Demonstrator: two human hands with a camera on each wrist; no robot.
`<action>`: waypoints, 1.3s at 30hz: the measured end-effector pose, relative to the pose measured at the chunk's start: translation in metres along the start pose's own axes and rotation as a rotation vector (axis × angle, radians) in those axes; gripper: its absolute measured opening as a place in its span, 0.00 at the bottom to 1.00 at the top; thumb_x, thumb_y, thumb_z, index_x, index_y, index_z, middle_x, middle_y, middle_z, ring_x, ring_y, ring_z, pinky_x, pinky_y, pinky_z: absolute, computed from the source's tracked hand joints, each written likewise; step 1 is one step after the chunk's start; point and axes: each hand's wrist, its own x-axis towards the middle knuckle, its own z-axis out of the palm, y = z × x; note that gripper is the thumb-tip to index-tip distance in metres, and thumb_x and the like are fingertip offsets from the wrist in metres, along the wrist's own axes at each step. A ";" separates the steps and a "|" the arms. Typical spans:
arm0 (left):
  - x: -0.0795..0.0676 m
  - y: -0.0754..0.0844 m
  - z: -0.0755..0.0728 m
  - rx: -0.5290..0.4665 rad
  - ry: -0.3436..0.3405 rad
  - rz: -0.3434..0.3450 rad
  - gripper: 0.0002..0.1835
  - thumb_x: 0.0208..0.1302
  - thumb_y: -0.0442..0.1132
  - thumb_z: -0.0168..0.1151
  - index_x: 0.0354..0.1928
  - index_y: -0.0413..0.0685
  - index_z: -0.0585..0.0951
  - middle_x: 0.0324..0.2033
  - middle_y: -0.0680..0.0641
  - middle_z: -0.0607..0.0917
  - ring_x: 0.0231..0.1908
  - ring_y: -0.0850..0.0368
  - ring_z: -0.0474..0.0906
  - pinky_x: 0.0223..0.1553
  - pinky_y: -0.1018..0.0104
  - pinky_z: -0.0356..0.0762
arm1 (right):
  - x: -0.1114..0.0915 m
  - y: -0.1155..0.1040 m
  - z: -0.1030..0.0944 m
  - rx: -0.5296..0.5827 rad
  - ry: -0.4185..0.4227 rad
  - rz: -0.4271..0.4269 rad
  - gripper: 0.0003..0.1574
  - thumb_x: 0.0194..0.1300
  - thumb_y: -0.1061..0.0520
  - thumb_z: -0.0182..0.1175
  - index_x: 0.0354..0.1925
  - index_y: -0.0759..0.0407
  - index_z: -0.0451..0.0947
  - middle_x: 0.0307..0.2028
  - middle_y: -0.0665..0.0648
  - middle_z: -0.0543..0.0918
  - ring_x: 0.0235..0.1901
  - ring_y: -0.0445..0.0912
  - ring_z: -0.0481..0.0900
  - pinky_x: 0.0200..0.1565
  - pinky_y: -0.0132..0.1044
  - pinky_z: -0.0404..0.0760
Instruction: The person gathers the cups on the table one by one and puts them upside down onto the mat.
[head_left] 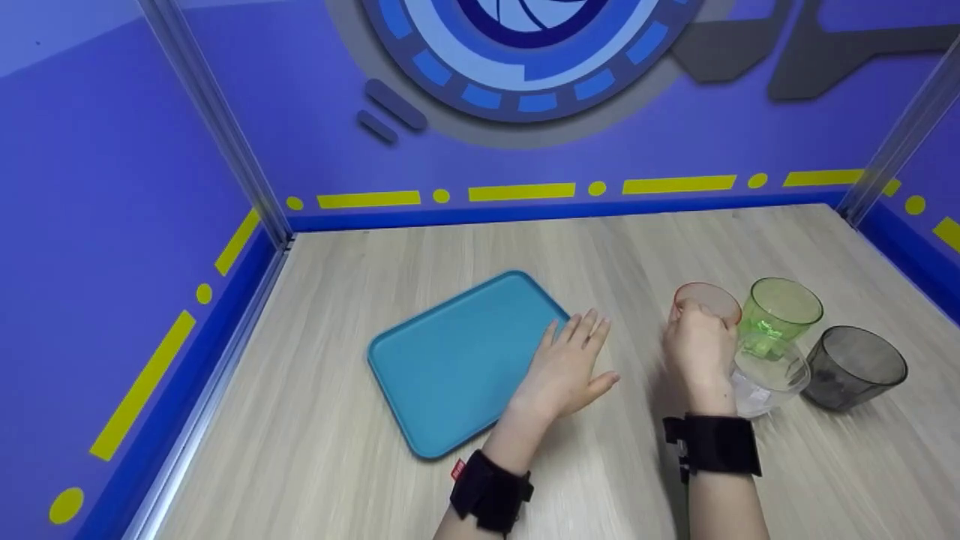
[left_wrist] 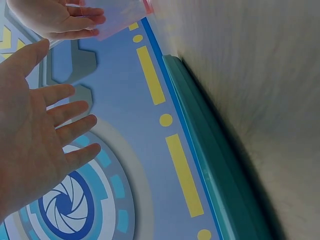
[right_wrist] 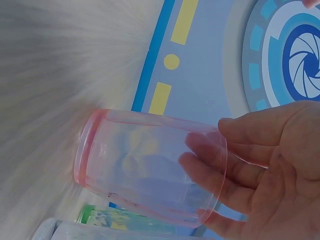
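My right hand [head_left: 699,345] grips a translucent pink cup [right_wrist: 145,165] near its rim, thumb on one side and fingers on the other. The cup stands upright, its base at or very close to the tabletop. Just to its right are a green cup [head_left: 784,307], a clear cup [head_left: 772,382] and a dark grey cup [head_left: 859,367], with the clear one partly behind my wrist. My left hand [head_left: 566,367] is held palm down with fingers spread, over the right edge of a teal tray [head_left: 457,375]. It holds nothing.
The pale wooden table [head_left: 300,420] runs back to a blue printed wall [head_left: 525,169]. Another blue panel [head_left: 97,247] and a metal post [head_left: 217,120] bound the left side. Black straps [head_left: 712,446] circle both wrists.
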 end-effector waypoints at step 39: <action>0.001 0.000 0.000 -0.011 -0.033 -0.021 0.37 0.64 0.65 0.37 0.70 0.55 0.53 0.70 0.51 0.49 0.69 0.55 0.48 0.67 0.57 0.49 | 0.000 -0.003 -0.002 -0.037 -0.065 -0.017 0.09 0.54 0.64 0.53 0.31 0.67 0.80 0.28 0.71 0.79 0.29 0.68 0.77 0.40 0.60 0.67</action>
